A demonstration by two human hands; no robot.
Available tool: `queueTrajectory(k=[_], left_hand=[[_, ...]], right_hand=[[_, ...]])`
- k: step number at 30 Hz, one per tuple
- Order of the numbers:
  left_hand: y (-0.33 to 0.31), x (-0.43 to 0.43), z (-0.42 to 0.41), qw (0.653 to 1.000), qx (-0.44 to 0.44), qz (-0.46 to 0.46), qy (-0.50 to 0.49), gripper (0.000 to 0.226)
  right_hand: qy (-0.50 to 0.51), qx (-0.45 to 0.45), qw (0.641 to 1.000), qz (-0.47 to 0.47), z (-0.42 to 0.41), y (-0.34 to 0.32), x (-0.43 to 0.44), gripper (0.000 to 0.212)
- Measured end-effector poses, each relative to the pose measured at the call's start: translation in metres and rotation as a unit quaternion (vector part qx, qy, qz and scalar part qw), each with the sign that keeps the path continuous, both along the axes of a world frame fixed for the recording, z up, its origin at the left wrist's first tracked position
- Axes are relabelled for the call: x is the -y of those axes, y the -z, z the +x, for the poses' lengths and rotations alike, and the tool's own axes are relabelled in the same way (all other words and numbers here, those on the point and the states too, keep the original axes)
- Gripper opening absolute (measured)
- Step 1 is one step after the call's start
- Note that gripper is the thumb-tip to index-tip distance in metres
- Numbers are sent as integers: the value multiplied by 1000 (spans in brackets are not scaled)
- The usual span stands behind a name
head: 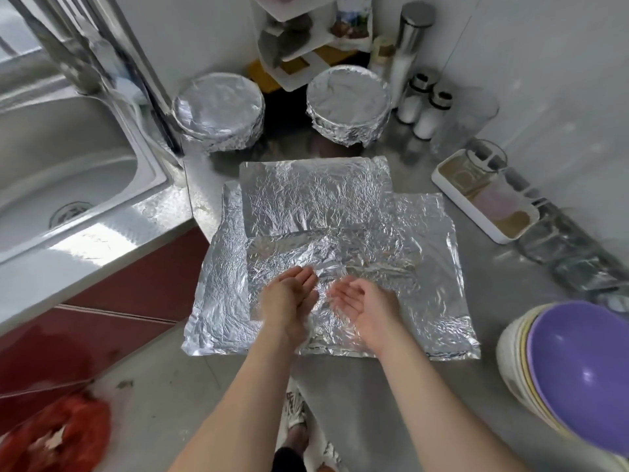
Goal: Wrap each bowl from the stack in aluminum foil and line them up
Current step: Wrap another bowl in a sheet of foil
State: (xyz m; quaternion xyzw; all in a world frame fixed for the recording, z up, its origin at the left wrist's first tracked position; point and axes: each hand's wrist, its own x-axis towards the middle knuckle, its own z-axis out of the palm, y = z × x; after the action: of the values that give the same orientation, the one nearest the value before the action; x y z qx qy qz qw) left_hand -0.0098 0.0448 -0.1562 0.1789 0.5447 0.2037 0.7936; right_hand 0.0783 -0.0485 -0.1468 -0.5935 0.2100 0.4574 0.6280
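Several crinkled foil sheets (316, 202) lie overlapped flat on the steel counter. My left hand (289, 298) and my right hand (366, 306) hover just over the near part of the foil, fingers apart, palms turned inward, holding nothing. Two foil-wrapped bowls stand at the back: one on the left (219, 112), one on the right (349, 103). A stack of unwrapped bowls (571, 366) with a purple one on top sits at the right edge, a little right of my right hand.
A steel sink (68, 165) lies to the left. Shakers (425, 107), a tall steel canister (410, 46) and a white tray (486, 195) line the back right wall. A white rack (296, 46) stands between the wrapped bowls. A red bag (58, 437) is on the floor.
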Motion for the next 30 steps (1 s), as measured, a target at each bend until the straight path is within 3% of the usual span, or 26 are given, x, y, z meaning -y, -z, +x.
queueTrajectory(k=[7,9,11,13,15,16,18,22,24,26,30], left_hand=[[5,1,0,1000,-4,10,1,37],[4,4,3,999,-30,44,9,31],[4,8,5,983,-96,135,75,25],[1,17,9,904,-198,306,223,25],[-11,38,19,803,-242,426,341,32],[-17,49,24,772,-233,457,375,34],[-31,83,41,751,-178,479,417,29],[-48,148,75,711,-78,500,488,14],[-56,175,88,693,-67,505,509,18],[-64,198,98,671,-97,516,524,27],[-79,218,110,571,-220,581,536,28]], right_hand=[[18,0,1000,-26,10,5,12,21],[-10,23,999,-44,14,-1,13,20],[-78,108,989,-68,20,-16,19,18],[-150,255,950,-96,33,-39,34,17],[-207,420,867,-171,46,-66,56,17],[-223,478,823,-212,50,-75,66,15],[-232,542,760,-274,61,-89,92,10],[-257,579,689,-353,84,-92,135,15],[-283,557,671,-399,93,-92,156,26],[-314,521,678,-413,100,-91,175,32],[-313,464,766,-315,101,-93,192,37]])
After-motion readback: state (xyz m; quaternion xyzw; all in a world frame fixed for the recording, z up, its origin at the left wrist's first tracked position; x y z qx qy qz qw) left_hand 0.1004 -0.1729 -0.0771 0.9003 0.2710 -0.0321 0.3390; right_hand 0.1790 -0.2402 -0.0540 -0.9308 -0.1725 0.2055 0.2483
